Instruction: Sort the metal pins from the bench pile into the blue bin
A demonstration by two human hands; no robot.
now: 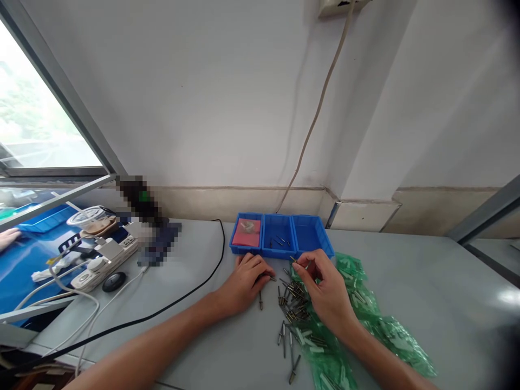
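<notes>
My left hand [244,281] rests on the grey table, just in front of the blue tray [276,253]. Its fingers are closed round what appears to be a pop rivet [273,279], its metal end poking out past the fingertips. A single rivet [260,300] lies right beside that hand. Above the pile of loose rivets [294,303], my right hand [327,287] pinches another thin rivet [293,260] between thumb and fingertips. A few small rivets [280,240] lie in the tray's middle compartment. Its left compartment holds a red card [246,238] with a small clear bag on it.
Green plastic bags [361,298] with more pieces spread under and beyond my right forearm. A black cable [182,295] crosses the table at left. Further left are a power strip [105,262], a black mouse [114,281] and a blurred-out object [158,246]. A wall stands behind.
</notes>
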